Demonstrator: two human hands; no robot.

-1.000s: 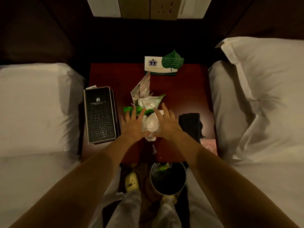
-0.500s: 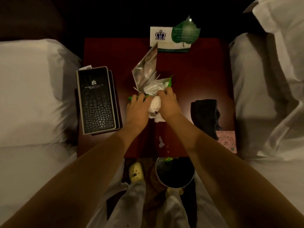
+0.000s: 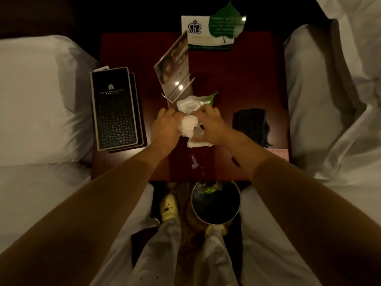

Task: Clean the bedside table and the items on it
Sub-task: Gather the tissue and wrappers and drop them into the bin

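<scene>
The dark red bedside table (image 3: 243, 79) stands between two beds. At its middle lies a pile of crumpled white tissue (image 3: 188, 127) with a white and green wrapper (image 3: 195, 101) behind it. My left hand (image 3: 165, 125) and my right hand (image 3: 210, 125) close around the tissue from both sides. A small wet spill (image 3: 194, 162) glistens near the table's front edge. A clear acrylic card stand (image 3: 175, 71) leans just behind the wrapper. A black textured folder (image 3: 114, 109) lies at the left, a dark cloth (image 3: 250, 123) at the right.
A white card with a green leaf tag (image 3: 212, 32) stands at the back edge. A round bin (image 3: 215, 201) with some rubbish sits on the floor in front of the table, between my feet. White pillows (image 3: 39, 100) and bedding (image 3: 329, 89) flank the table.
Both hands went from spread open above the pile to closed on the tissue. The view moved closer to the table and tilted further down.
</scene>
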